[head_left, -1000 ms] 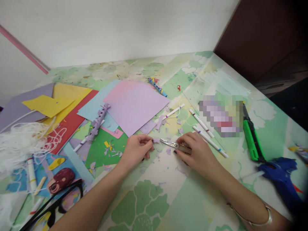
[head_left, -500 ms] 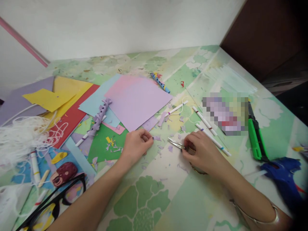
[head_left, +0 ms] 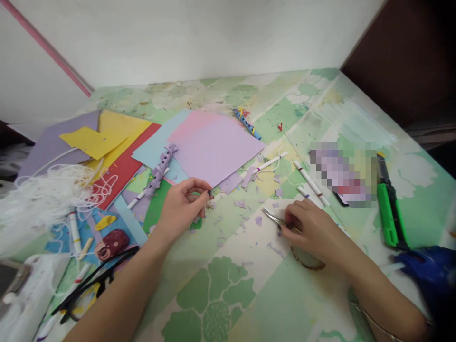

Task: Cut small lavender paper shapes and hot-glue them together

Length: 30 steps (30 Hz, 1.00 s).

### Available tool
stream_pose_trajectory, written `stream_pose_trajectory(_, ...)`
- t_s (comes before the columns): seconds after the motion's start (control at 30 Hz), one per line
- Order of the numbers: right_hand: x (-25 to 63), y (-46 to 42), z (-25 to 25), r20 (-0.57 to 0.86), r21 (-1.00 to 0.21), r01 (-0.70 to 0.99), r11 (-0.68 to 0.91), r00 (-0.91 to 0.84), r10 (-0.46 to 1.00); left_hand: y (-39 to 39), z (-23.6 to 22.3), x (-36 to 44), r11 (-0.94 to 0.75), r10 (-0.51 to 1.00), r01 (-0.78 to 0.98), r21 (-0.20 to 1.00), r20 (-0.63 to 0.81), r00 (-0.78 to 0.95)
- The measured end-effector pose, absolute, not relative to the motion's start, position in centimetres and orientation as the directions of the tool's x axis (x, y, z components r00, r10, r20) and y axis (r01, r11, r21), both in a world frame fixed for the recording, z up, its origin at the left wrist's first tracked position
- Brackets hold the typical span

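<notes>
Small scissors [head_left: 272, 216] are in my right hand [head_left: 308, 227], with the silver blades pointing left above the scattered purple paper scraps [head_left: 239, 204]. One handle loop hangs below the palm. My left hand [head_left: 183, 206] is closed, thumb against curled fingers, over the edge of the green sheet [head_left: 156, 204]. Whatever it may be pinching is too small or hidden to make out. Beyond it lies a large light purple sheet [head_left: 217, 147]. A marker wrapped in a punched purple paper strip [head_left: 160, 171] rests just left of that sheet.
White string [head_left: 53, 199], coloured sheets, black glasses [head_left: 103, 280] and a maroon case [head_left: 112, 244] crowd the left. On the right are white markers [head_left: 311, 183], a blurred-out object [head_left: 342, 178], a green cutter [head_left: 392, 213] and a blue glue gun [head_left: 427, 273]. A wall stands behind the table.
My left hand has drawn back left, away from the scissors, which my right hand has shifted right. The scissors' blades have come closer together. The view has also moved slightly.
</notes>
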State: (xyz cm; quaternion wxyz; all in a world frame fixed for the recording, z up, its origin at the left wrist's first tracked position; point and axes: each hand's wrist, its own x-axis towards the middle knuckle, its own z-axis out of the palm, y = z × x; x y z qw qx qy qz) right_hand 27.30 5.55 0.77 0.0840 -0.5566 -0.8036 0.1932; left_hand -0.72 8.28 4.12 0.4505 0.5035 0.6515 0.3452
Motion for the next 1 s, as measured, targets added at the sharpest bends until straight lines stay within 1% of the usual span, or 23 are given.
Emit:
stream_pose_trajectory(0.07,27.2,5.6,0.8,-0.103,-0.404,0.868,0.291,-0.359,0.928,7.9,3.9,-1.4,0.267,0.963,0.363,0.893,-0.255,-0.082)
stream_pose_trajectory(0.17,27.1,5.7,0.7,-0.108,-0.409,0.869,0.281,-0.351,0.93,7.7,3.4,-1.4,0.199,0.979,0.494,0.846,-0.193,-0.065)
stream_pose_trajectory(0.27,26.9,5.6,0.5,-0.063,-0.433,0.854,0.287,-0.347,0.936,8.4,3.1,0.3,0.031,0.999,0.68,0.733,-0.049,0.007)
stream_pose_trajectory(0.33,26.7,5.5,0.4,-0.034,-0.444,0.847,0.294,-0.343,0.939,9.4,2.7,2.3,-0.12,0.993,0.764,0.634,0.061,0.105)
stream_pose_trajectory(0.37,26.7,5.5,0.4,-0.027,-0.445,0.845,0.295,-0.342,0.939,10.0,2.5,3.3,-0.183,0.982,0.784,0.594,0.081,0.168)
stream_pose_trajectory(0.4,26.7,5.5,0.4,-0.024,-0.445,0.845,0.295,-0.341,0.94,10.7,2.2,4.3,-0.208,0.977,0.803,0.558,0.075,0.201)
stream_pose_trajectory(0.43,26.6,5.5,0.5,-0.024,-0.447,0.845,0.295,-0.341,0.94,11.4,1.9,5.2,-0.195,0.977,0.817,0.542,0.035,0.21)
stream_pose_trajectory(0.57,26.5,5.7,0.8,-0.006,-0.492,0.826,0.273,-0.317,0.948,13.4,1.4,6.8,-0.154,0.981,0.797,0.584,-0.007,0.195)
stream_pose_trajectory(0.67,26.2,5.6,1.1,0.096,-0.602,0.751,0.271,-0.269,0.958,13.0,2.0,6.3,-0.097,0.984,0.733,0.673,-0.044,0.171)
stream_pose_trajectory(0.77,25.6,5.0,1.5,0.254,-0.715,0.614,0.334,-0.216,0.943,10.6,3.2,5.8,-0.013,0.968,0.622,0.783,-0.145,0.204)
stream_pose_trajectory(0.8,25.4,4.7,1.6,0.297,-0.741,0.565,0.364,-0.21,0.931,9.6,3.5,5.7,0.033,0.961,0.559,0.828,-0.181,0.211)
stream_pose_trajectory(0.83,25.1,4.4,1.7,0.326,-0.762,0.516,0.391,-0.216,0.92,8.5,3.7,5.7,0.156,0.952,0.366,0.917,-0.238,0.193)
stream_pose_trajectory(0.87,24.8,4.1,1.7,0.342,-0.782,0.468,0.412,-0.23,0.911,7.4,3.9,5.8,0.246,0.943,0.191,0.95,-0.28,0.178)
stream_pose_trajectory(0.9,24.5,3.8,1.7,0.341,-0.804,0.423,0.418,-0.248,0.907,6.5,4.0,5.9,0.301,0.932,0.071,0.951,-0.309,0.191)
stream_pose_trajectory(0.93,24.3,3.6,1.7,0.322,-0.829,0.386,0.405,-0.263,0.909,5.7,4.1,6.1,0.332,0.926,-0.018,0.943,-0.322,0.196)
stream_pose_trajectory(1.0,23.8,3.3,1.7,0.235,-0.891,0.326,0.315,-0.262,0.936,4.4,4.0,6.3,0.366,0.919,-0.091,0.926,-0.344,0.193)
